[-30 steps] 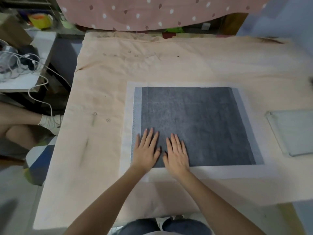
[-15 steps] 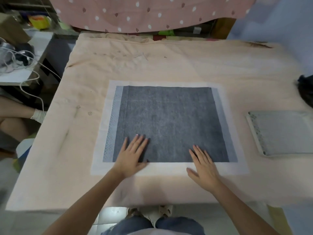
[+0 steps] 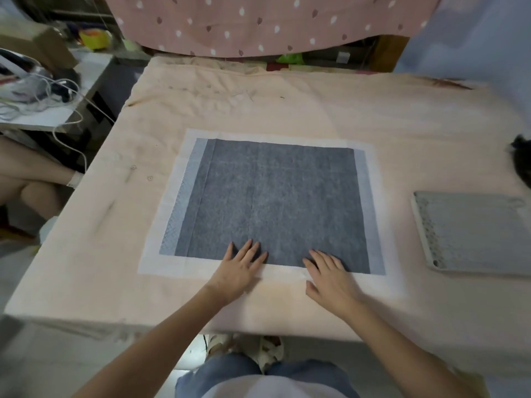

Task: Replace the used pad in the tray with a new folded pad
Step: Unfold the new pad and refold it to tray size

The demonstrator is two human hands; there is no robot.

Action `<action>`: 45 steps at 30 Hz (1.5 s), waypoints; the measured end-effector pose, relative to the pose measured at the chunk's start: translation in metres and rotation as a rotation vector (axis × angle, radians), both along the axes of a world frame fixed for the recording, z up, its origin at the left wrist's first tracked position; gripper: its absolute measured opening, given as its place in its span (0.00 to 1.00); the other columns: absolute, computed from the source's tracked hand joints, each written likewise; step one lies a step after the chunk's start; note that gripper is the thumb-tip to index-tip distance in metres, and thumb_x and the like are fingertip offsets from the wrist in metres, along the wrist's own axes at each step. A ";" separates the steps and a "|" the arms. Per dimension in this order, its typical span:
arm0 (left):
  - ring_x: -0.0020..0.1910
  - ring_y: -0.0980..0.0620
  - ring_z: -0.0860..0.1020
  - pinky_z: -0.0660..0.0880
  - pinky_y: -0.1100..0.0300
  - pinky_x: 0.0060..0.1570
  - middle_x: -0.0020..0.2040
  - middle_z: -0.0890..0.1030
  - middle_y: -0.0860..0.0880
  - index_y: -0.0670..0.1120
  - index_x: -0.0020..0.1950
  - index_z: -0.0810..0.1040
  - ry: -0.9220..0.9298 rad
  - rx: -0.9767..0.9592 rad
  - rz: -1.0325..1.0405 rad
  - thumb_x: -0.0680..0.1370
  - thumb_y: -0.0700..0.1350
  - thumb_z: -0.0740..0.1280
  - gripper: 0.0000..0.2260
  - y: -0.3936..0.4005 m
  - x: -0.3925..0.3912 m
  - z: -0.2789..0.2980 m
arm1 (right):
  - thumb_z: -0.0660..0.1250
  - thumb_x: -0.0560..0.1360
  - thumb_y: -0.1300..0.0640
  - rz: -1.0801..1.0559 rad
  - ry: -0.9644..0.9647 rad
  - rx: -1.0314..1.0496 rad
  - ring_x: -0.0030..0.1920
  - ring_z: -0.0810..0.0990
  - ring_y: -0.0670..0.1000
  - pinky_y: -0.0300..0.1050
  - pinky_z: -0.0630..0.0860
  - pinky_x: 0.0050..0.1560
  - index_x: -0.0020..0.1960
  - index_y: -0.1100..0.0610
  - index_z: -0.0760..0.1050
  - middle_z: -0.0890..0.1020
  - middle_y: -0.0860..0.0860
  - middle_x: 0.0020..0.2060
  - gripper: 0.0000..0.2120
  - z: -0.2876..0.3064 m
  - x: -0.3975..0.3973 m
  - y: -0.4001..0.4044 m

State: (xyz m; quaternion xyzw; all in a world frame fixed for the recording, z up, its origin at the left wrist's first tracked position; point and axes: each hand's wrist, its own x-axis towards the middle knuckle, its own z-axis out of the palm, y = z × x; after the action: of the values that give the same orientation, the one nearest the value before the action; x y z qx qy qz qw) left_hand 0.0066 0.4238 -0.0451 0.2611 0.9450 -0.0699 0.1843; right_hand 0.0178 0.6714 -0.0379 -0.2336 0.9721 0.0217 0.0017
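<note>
A large pad [image 3: 275, 196] with a dark grey middle and a white border lies spread flat on the cloth-covered table [image 3: 316, 110]. My left hand [image 3: 240, 268] rests palm down on the pad's near edge, fingers apart, holding nothing. My right hand [image 3: 330, 272] lies flat beside it on the same near edge, fingers spread. A grey tray [image 3: 474, 234] with a perforated grid top sits to the right of the pad, apart from both hands.
A dark object [image 3: 521, 162] pokes in at the right edge beyond the tray. A side table with cables [image 3: 37, 96] stands at the left, and another person's legs [image 3: 31, 179] are below it. Dotted pink fabric [image 3: 258, 21] hangs behind the table.
My hands, first close together on the pad, spread apart along its near edge, then drew closer again and slid back toward the white border. The camera view shifted, bringing the tray into fuller view.
</note>
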 end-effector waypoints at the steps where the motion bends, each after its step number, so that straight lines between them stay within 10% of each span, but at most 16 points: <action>1: 0.76 0.42 0.42 0.42 0.40 0.72 0.78 0.44 0.41 0.46 0.77 0.42 0.004 -0.014 0.013 0.83 0.48 0.50 0.26 0.001 0.001 0.000 | 0.79 0.56 0.50 -0.006 0.008 -0.004 0.52 0.83 0.55 0.51 0.79 0.52 0.50 0.57 0.83 0.84 0.56 0.52 0.25 0.000 0.000 -0.001; 7: 0.74 0.44 0.61 0.60 0.44 0.70 0.74 0.62 0.40 0.43 0.76 0.58 0.172 0.057 0.088 0.77 0.39 0.60 0.27 0.011 0.001 0.012 | 0.77 0.55 0.45 -0.037 -0.033 -0.045 0.52 0.82 0.54 0.51 0.78 0.54 0.50 0.57 0.82 0.83 0.55 0.51 0.27 0.003 0.002 -0.026; 11: 0.45 0.47 0.83 0.80 0.56 0.43 0.52 0.83 0.46 0.43 0.57 0.81 0.355 0.241 0.018 0.62 0.40 0.78 0.24 0.009 0.000 0.016 | 0.77 0.55 0.46 -0.065 -0.036 -0.042 0.53 0.82 0.53 0.50 0.78 0.55 0.51 0.56 0.82 0.83 0.55 0.51 0.27 0.006 0.002 -0.061; 24: 0.31 0.46 0.77 0.74 0.59 0.29 0.34 0.78 0.46 0.44 0.37 0.79 0.402 0.130 -0.012 0.66 0.38 0.53 0.14 -0.053 0.004 0.029 | 0.81 0.47 0.62 -0.216 -0.006 -0.099 0.47 0.84 0.52 0.45 0.80 0.48 0.47 0.60 0.83 0.85 0.52 0.45 0.29 0.012 0.005 -0.032; 29: 0.31 0.44 0.77 0.74 0.59 0.28 0.35 0.78 0.44 0.42 0.37 0.79 0.416 0.132 0.015 0.66 0.37 0.52 0.16 -0.074 0.015 0.022 | 0.67 0.70 0.65 -0.346 -0.144 -0.097 0.66 0.71 0.55 0.48 0.64 0.66 0.65 0.60 0.72 0.74 0.55 0.65 0.24 0.011 0.020 0.005; 39: 0.28 0.44 0.74 0.71 0.58 0.28 0.31 0.74 0.46 0.42 0.32 0.75 0.488 0.298 0.242 0.66 0.39 0.56 0.09 -0.076 0.029 0.031 | 0.73 0.61 0.72 -0.575 0.072 -0.460 0.44 0.81 0.60 0.50 0.75 0.45 0.45 0.60 0.81 0.83 0.55 0.45 0.15 0.012 0.040 0.001; 45: 0.30 0.42 0.73 0.70 0.54 0.30 0.33 0.73 0.43 0.40 0.33 0.74 0.587 0.472 0.479 0.70 0.42 0.54 0.12 -0.069 0.011 0.054 | 0.58 0.67 0.63 -0.634 0.314 -0.542 0.41 0.81 0.59 0.49 0.71 0.47 0.45 0.62 0.80 0.83 0.56 0.40 0.14 0.031 0.030 -0.009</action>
State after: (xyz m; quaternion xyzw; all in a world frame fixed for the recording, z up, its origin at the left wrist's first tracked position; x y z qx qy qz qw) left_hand 0.0180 0.3546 0.0092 0.0388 0.9811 0.1213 -0.1455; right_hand 0.0476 0.6619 -0.0067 0.0903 0.9547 -0.2001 -0.2007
